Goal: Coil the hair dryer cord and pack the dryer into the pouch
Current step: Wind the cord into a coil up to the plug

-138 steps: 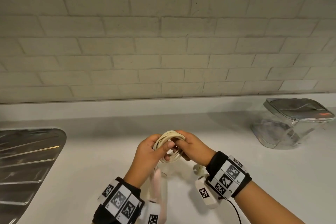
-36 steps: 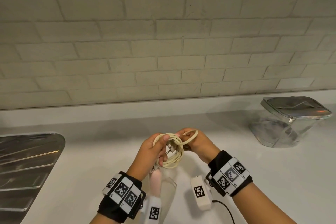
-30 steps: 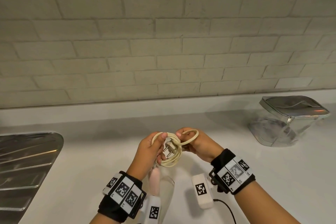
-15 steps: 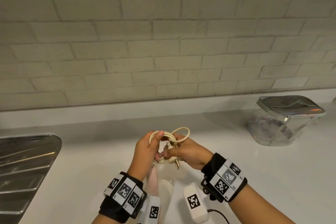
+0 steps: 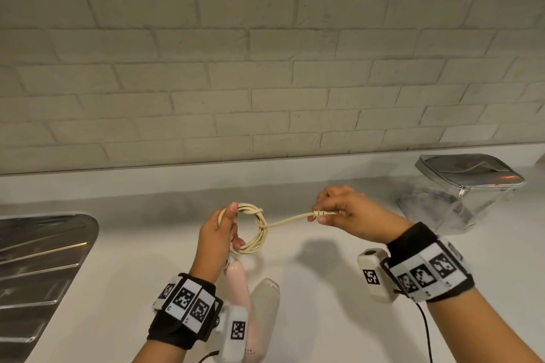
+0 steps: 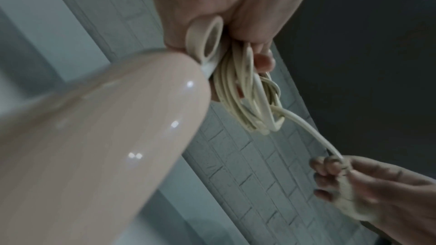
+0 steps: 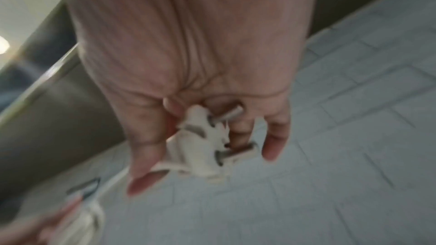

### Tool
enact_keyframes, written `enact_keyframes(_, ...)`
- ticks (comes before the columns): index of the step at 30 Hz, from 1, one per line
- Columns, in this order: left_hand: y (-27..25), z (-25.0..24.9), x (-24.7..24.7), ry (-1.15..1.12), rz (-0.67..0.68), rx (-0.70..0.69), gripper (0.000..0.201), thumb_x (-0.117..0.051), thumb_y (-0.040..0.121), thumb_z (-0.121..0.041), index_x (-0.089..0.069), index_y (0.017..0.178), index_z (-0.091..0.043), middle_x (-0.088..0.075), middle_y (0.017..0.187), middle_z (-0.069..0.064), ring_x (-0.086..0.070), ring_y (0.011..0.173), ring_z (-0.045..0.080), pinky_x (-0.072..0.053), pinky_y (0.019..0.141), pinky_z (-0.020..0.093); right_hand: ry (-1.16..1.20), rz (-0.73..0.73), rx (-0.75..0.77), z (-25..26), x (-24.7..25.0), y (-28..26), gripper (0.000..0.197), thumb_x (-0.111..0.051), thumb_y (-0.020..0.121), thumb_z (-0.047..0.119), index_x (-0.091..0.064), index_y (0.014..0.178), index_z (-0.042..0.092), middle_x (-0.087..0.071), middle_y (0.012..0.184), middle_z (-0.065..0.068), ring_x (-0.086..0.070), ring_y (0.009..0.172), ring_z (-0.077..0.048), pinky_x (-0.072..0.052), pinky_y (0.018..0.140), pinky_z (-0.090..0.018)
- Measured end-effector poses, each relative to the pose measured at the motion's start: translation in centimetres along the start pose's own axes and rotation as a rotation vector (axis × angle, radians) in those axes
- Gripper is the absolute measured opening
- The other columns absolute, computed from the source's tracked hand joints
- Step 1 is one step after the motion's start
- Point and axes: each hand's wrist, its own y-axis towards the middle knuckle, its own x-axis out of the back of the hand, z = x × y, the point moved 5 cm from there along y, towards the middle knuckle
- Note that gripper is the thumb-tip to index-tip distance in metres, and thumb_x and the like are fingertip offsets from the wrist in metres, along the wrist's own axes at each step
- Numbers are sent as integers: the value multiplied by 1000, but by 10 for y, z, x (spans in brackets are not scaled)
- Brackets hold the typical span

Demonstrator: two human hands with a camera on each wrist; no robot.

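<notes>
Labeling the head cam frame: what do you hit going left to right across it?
Steel draining board → left hand → coiled cord → right hand pinching the cord's plug end → silver zip pouch. The pink hair dryer lies below the coil, so it is left out of the order.

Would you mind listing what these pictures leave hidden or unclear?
- Hair dryer: head view, lower body cut off by the frame edge and the left wrist camera.
- Pouch: head view, contents unreadable through the hazy wall.
- Plug: right wrist view, motion-blurred; hidden inside the right hand in the head view.
</notes>
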Motion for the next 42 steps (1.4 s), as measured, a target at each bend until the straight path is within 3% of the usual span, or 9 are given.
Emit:
enact_keyframes(3, -3, 0, -7, -7, 53, 5, 31, -45, 92, -33, -53, 76, -8, -34, 44, -3, -36, 34, 13, -49, 56, 32, -372, -252, -52, -7, -5, 6, 15, -61, 83, 36, -71, 92, 31, -51, 97, 12, -38, 101, -14, -13, 85, -28)
enact_keyframes(6, -8, -2, -12, -19, 81, 3, 31, -44, 92, -33, -51, 74, -8, -34, 42, -6, -36, 35, 13, -49, 54, 31, -434, -362, -79, -14, -25, 14, 17, -62, 83, 30, -73, 92, 19, -69, 92, -2, -54, 93, -26, -29, 82, -36)
enact_keyframes(12, -11, -6, -26, -40, 120, -3, 34, -42, 93, -32, -46, 69, -9, -34, 42, -5, -37, 34, 13, -49, 57, 33, 630, -469, -318, -20, -84, 26, 26, -53, 83, -6, -67, 81, 16, -70, 76, -6, -66, 70, -13, -53, 70, -25)
enact_keyframes(16, -10, -7, -24, 20, 115, -26, 35, -42, 92, -37, -54, 69, -13, -38, 42, -5, -43, 36, 13, -47, 56, 35, 1287, -337, -306, -1, -105, 29, 21, -49, 89, -1, -69, 88, 7, -75, 78, -3, -71, 76, -15, -57, 66, -23)
enact_keyframes(25, -10, -9, -22, 107, 49, -106, 29, -43, 92, -32, -59, 72, -19, -51, 39, -6, -47, 37, 4, -43, 44, 16, 1723, -246, -336, 1, -115, 38, 18, -46, 91, 6, -60, 101, 1, -65, 94, -16, -66, 75, -20, -59, 66, -29)
enact_keyframes(30, -7, -9, -19, 159, 6, -134, 32, -45, 92, -31, -55, 70, -10, -45, 56, 4, -45, 51, 11, -39, 46, 12, 1639, -70, -345, 13, -117, 35, 21, -41, 91, 4, -60, 92, 13, -65, 86, -10, -62, 79, -22, -53, 73, -33)
enact_keyframes(37, -7, -12, -18, 128, -6, -114, 33, -44, 93, -32, -48, 65, -14, -35, 53, 2, -34, 36, 3, -33, 37, 14, 1638, 132, -253, 26, -123, 24, 33, -54, 72, 16, -60, 105, 17, -55, 105, -11, -44, 104, -27, -39, 76, -34)
enact_keyframes(40, -9, -12, -24, 157, 13, -136, 32, -45, 93, -31, -52, 67, -13, -42, 55, 4, -40, 37, 3, -37, 39, 14, 1462, 101, -323, 34, -122, 26, 19, -60, 83, 32, -62, 97, 19, -65, 90, -6, -58, 88, -18, -39, 72, -29)
enact_keyframes(42, -10, -11, -30, 154, 22, -144, 30, -45, 92, -32, -54, 71, -13, -43, 55, 4, -43, 38, 4, -39, 40, 15, 1446, 20, -353, 37, -120, 28, 1, -57, 84, 18, -58, 84, 18, -63, 70, -5, -59, 67, -15, -40, 63, -25)
